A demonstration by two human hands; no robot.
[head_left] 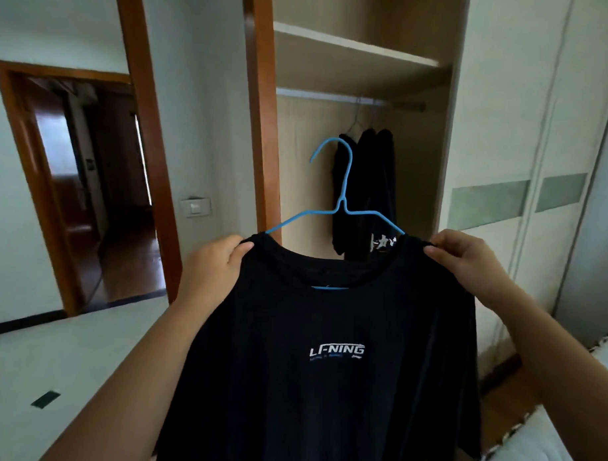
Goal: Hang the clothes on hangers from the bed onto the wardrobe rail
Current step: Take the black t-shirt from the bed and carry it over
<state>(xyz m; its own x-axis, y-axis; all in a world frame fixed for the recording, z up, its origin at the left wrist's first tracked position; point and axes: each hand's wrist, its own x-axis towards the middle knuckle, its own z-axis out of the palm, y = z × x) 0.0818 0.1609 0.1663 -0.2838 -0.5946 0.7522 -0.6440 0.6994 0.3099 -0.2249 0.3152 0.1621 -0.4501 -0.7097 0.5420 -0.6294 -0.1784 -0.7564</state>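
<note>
A black T-shirt [328,386] with a white chest logo hangs on a blue wire hanger [341,200], held up in front of the open wardrobe. My left hand [215,261] pinches the shirt's left shoulder over the hanger arm. My right hand [463,260] pinches the right shoulder the same way. The hanger's hook points up and left, below the wardrobe rail [335,97]. Dark clothes [369,187] hang from that rail on a thin hanger, just behind the blue hook.
An empty wardrobe shelf [354,46] sits above the rail. A sliding wardrobe door [525,169] stands at the right. The bed edge [543,445] shows at the bottom right. A wood-framed doorway [76,188] opens at the left, with a wall switch [195,207] nearby.
</note>
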